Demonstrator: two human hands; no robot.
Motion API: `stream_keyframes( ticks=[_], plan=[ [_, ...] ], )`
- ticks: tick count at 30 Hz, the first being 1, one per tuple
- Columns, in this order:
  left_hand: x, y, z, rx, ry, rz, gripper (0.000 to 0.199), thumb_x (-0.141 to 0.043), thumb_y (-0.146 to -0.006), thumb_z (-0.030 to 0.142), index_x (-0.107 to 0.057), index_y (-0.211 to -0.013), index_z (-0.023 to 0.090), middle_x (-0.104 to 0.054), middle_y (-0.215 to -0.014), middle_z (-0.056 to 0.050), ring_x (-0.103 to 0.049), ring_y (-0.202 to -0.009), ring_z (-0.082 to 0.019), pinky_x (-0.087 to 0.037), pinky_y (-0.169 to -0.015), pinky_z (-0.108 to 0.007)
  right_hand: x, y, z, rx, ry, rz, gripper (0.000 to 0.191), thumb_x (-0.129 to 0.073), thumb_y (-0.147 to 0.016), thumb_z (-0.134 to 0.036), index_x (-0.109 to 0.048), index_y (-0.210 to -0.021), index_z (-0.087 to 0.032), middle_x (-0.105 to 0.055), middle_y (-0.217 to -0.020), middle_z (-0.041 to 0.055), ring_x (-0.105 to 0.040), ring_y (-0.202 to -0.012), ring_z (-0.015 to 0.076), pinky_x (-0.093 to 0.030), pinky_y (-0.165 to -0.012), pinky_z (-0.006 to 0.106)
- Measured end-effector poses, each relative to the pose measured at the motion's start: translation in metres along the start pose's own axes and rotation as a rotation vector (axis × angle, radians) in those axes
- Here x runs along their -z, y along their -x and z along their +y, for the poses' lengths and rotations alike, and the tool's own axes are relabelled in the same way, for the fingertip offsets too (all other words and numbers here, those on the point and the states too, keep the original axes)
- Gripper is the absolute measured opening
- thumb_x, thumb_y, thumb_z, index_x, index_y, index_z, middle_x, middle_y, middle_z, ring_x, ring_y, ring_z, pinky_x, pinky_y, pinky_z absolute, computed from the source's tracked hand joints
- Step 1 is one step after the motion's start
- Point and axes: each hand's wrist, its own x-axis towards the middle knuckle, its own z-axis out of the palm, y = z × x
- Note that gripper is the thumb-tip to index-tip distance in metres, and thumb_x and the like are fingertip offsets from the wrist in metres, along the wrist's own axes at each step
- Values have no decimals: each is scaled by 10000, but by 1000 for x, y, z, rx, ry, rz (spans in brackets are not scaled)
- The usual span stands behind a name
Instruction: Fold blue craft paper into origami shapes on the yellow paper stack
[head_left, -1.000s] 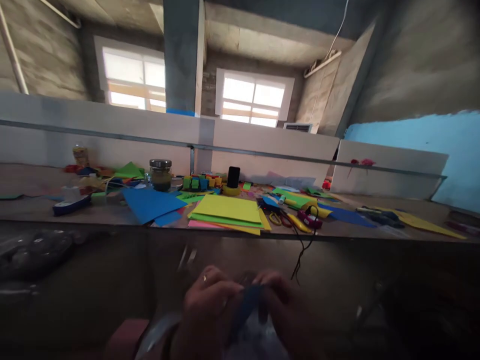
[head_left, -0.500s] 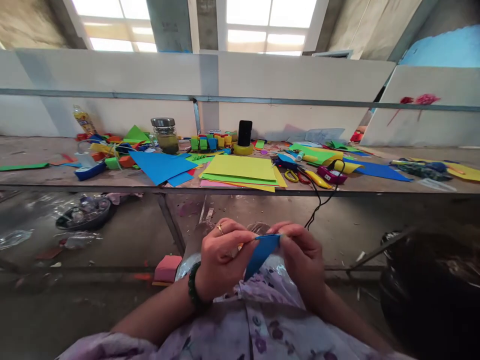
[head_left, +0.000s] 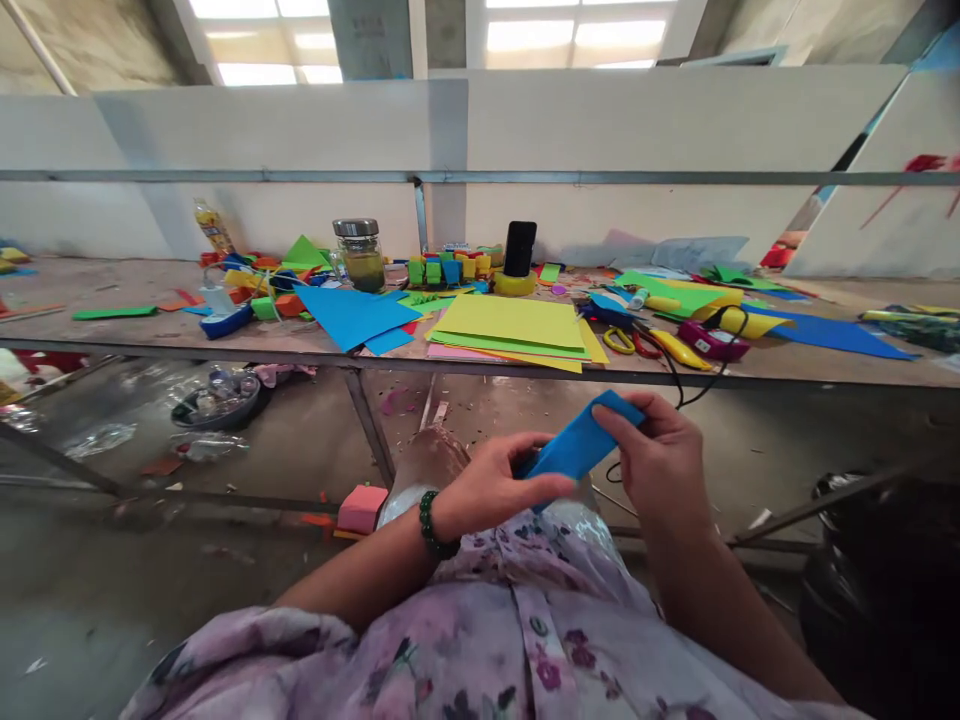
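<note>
A folded piece of blue foam sheet or paper (head_left: 576, 446) is held above my lap, slanting up to the right. My right hand (head_left: 664, 450) pinches its upper end, thumb on the face and fingers behind. Around its lower end is my left hand (head_left: 506, 482), with the thumb along the near edge and the fingers partly hidden behind the piece. In front of my hands, on the table edge, lies a stack of yellow, green and pink sheets (head_left: 510, 325). Left of that stack are blue sheets (head_left: 356, 315).
The long table (head_left: 292, 342) also bears a glass jar (head_left: 358, 256), a phone on a yellow stand (head_left: 519, 250), yellow-handled scissors (head_left: 619, 341) and a corded magenta device (head_left: 712, 341). A pink block (head_left: 363, 508) is low at left; a black bag (head_left: 844, 600) stands at right.
The blue piece has turned from edge-on to showing its broad face. My right hand has risen to the right, and my left hand has shifted to its lower end. The view has swung left.
</note>
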Motion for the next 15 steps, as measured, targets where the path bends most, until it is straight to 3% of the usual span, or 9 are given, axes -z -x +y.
stream_keyframes(
  ticks=[2, 6, 9, 11, 15],
  plan=[
    [-2, -1, -5, 14, -59, 38, 429, -784, -719, 388, -668, -1022, 109, -681, -840, -46, -612, -719, -153, -467, -600, -217, 0, -3, 3, 7, -15, 41, 221, -828, -668, -316, -660, -775, -219, -591, -693, -31, -508, -592, 101, -443, -540, 219],
    [-2, 0, -7, 3, 18, 167, 338, -764, -742, 326, -646, -988, 126, -673, -829, -44, -629, -726, -154, -496, -641, -232, 10, -4, 8, 65, 25, 30, 250, -799, -708, -329, -698, -914, -231, -605, -756, -11, -523, -628, 114, -446, -529, 218],
    [0, 3, -5, -44, 91, 321, 501, -795, -713, 312, -587, -1141, 155, -667, -939, -62, -639, -822, -167, -514, -702, -237, 27, -3, 10, 95, 132, -83, 366, -808, -694, -310, -708, -1040, -248, -641, -794, 2, -563, -643, 127, -481, -530, 223],
    [1, 5, -4, -90, 140, 396, 649, -813, -703, 332, -511, -1258, 180, -655, -1003, -72, -627, -861, -164, -513, -717, -230, 38, -2, 11, 98, 201, -162, 376, -828, -661, -305, -723, -1019, -257, -668, -810, 10, -596, -656, 138, -515, -547, 233],
    [-2, 9, -3, -200, 316, 355, 914, -838, -661, 462, -382, -1408, 200, -658, -1044, -88, -630, -865, -170, -524, -738, -239, 47, 0, 15, 96, 252, -179, 283, -834, -637, -325, -748, -896, -251, -694, -759, 20, -594, -583, 140, -519, -501, 246]
  ],
)
